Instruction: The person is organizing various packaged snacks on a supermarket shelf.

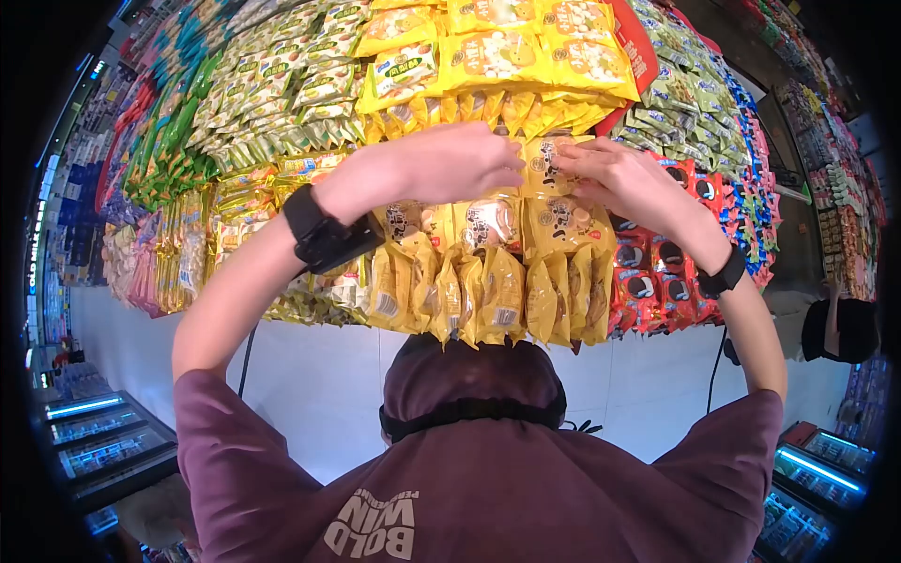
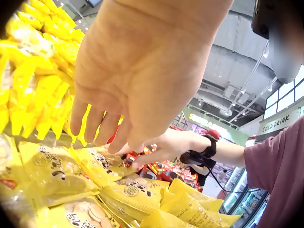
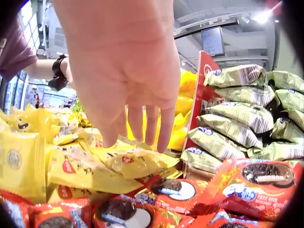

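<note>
Yellow biscuit packets [image 1: 488,223] with round biscuits printed on them lie in rows below both hands. My left hand [image 1: 441,164] reaches across them from the left; in the left wrist view its fingers [image 2: 105,126] hang down loosely over a yellow packet [image 2: 102,164]. My right hand [image 1: 624,178] comes in from the right, its fingertips right at a packet at the back of the right-hand row. In the right wrist view the fingers [image 3: 151,124] are nearly straight, pointing down above a yellow packet [image 3: 135,161]. No packet shows lifted in either hand.
Behind rises a stack of yellow bags [image 1: 497,58]. Red biscuit packets [image 3: 178,192] adjoin on the right, next to a red divider [image 3: 197,92] and pale green packets [image 3: 237,116]. More snack packets [image 1: 272,94] spread left. Upright yellow packets [image 1: 502,291] line the front edge.
</note>
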`<control>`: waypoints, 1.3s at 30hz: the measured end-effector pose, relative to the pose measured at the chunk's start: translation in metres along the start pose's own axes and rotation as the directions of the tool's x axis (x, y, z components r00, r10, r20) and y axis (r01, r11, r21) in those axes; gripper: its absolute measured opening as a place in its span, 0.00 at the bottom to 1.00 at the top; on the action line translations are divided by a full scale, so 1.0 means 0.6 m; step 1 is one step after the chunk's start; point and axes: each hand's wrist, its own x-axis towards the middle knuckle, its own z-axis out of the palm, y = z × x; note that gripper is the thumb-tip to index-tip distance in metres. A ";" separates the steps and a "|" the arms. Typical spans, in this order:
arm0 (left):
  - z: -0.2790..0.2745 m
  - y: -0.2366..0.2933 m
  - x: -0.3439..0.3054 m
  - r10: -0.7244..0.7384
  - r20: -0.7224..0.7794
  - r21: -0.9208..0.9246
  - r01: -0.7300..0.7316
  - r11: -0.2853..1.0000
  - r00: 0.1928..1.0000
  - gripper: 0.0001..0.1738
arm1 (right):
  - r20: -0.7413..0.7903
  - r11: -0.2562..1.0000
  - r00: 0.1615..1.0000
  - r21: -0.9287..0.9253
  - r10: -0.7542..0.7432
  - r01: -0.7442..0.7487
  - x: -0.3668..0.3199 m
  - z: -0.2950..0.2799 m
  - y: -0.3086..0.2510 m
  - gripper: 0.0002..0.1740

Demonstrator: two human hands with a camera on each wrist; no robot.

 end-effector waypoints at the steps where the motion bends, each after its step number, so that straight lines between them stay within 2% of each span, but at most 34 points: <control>1: -0.005 -0.008 -0.019 -0.006 -0.033 -0.007 0.006 1.000 0.999 0.20 | 0.026 1.000 1.000 0.028 0.011 -0.012 0.002 -0.016 -0.010 0.20; 3: -0.016 -0.028 -0.064 -0.021 -0.100 -0.021 0.019 1.000 0.995 0.21 | 0.083 0.993 0.996 0.115 0.022 -0.032 0.005 -0.030 -0.029 0.21; 5: -0.028 -0.027 -0.107 -0.131 -0.063 -0.065 0.127 0.990 0.989 0.21 | 0.141 0.972 0.990 0.230 0.022 -0.055 0.005 -0.035 -0.045 0.22; 6: -0.026 -0.034 -0.126 -0.147 -0.070 -0.085 0.141 0.986 0.987 0.20 | 0.142 0.970 0.989 0.242 -0.027 -0.009 0.005 -0.027 -0.044 0.22; 8: 0.000 -0.057 -0.160 -0.079 -0.224 -0.092 0.060 0.994 0.971 0.18 | 0.143 0.960 0.982 0.267 -0.123 0.081 0.002 0.001 -0.039 0.23; 9: 0.007 -0.059 -0.174 -0.047 -0.301 -0.090 0.021 0.996 0.952 0.17 | 0.197 0.964 0.974 0.262 -0.109 0.055 0.005 0.001 -0.039 0.22; 11: 0.012 -0.048 -0.199 -0.164 -0.263 -0.110 0.139 0.984 0.951 0.17 | 0.302 0.969 0.949 0.247 -0.087 0.011 0.016 -0.001 -0.039 0.22; 12: 0.016 -0.042 -0.208 -0.213 -0.255 -0.114 0.190 0.975 0.943 0.18 | 0.539 0.965 0.835 0.142 0.111 -0.220 0.041 -0.040 -0.069 0.21; 13: 0.020 -0.037 -0.218 -0.261 -0.246 -0.116 0.240 0.964 0.933 0.18 | 0.498 0.973 0.863 0.143 0.086 -0.179 0.052 -0.038 -0.076 0.21; 14: 0.029 -0.037 -0.226 -0.187 -0.308 -0.100 0.164 0.981 0.933 0.18 | 0.453 0.980 0.889 0.141 0.061 -0.139 0.061 -0.038 -0.080 0.20; 15: 0.039 -0.035 -0.232 -0.181 -0.325 -0.105 0.155 0.982 0.928 0.18 | 0.407 0.985 0.913 0.137 0.038 -0.102 0.068 -0.037 -0.082 0.20; 16: 0.050 -0.031 -0.236 -0.171 -0.342 -0.109 0.141 0.984 0.924 0.18 | 0.216 0.986 0.968 0.131 -0.130 0.103 0.072 -0.005 -0.069 0.18; 19: 0.083 -0.038 -0.228 -0.187 -0.312 -0.163 0.141 0.976 0.931 0.20 | 0.209 0.966 0.948 0.147 -0.239 0.211 0.113 0.010 -0.082 0.18; 20: 0.092 -0.040 -0.222 -0.197 -0.294 -0.179 0.149 0.973 0.935 0.21 | 0.133 0.958 0.950 0.094 -0.283 0.272 0.113 0.030 -0.078 0.16; 23: 0.094 -0.032 -0.207 -0.221 -0.238 -0.206 0.173 0.963 0.946 0.21 | 0.257 0.964 0.929 0.036 -0.264 0.264 0.132 0.040 -0.089 0.17; 25: 0.103 -0.037 -0.200 -0.254 -0.174 -0.203 0.218 0.955 0.951 0.21 | 0.281 0.961 0.921 0.018 -0.271 0.277 0.136 0.045 -0.088 0.18; 26: 0.109 -0.036 -0.199 -0.243 -0.187 -0.245 0.194 0.950 0.952 0.22 | 0.287 0.961 0.920 0.015 -0.269 0.276 0.138 0.047 -0.088 0.18; 28: 0.128 -0.046 -0.198 -0.204 -0.216 -0.187 0.165 0.968 0.955 0.23 | 0.271 0.972 0.933 0.069 -0.236 0.225 0.139 0.045 -0.091 0.17; 30: 0.132 -0.046 -0.201 -0.200 -0.215 -0.120 0.177 0.977 0.956 0.25 | 0.342 0.982 0.920 0.078 -0.189 0.173 0.146 0.034 -0.096 0.16; 31: 0.134 -0.044 -0.208 -0.185 -0.289 -0.081 0.168 0.982 0.939 0.25 | 0.376 0.986 0.912 0.079 -0.164 0.144 0.149 0.026 -0.098 0.16; 33: 0.135 -0.031 -0.223 -0.141 -0.426 -0.001 0.155 0.988 0.894 0.25 | 0.324 0.983 0.931 0.123 -0.167 0.134 0.151 0.009 -0.109 0.16; 34: 0.125 -0.018 -0.235 -0.199 -0.402 -0.081 0.182 0.980 0.894 0.26 | 0.293 0.982 0.942 0.136 -0.166 0.131 0.151 0.005 -0.113 0.16; 39: 0.129 0.004 -0.309 -0.315 -0.438 -0.259 0.217 0.941 0.842 0.24 | 0.192 0.979 0.969 0.161 -0.158 0.128 0.161 -0.014 -0.131 0.15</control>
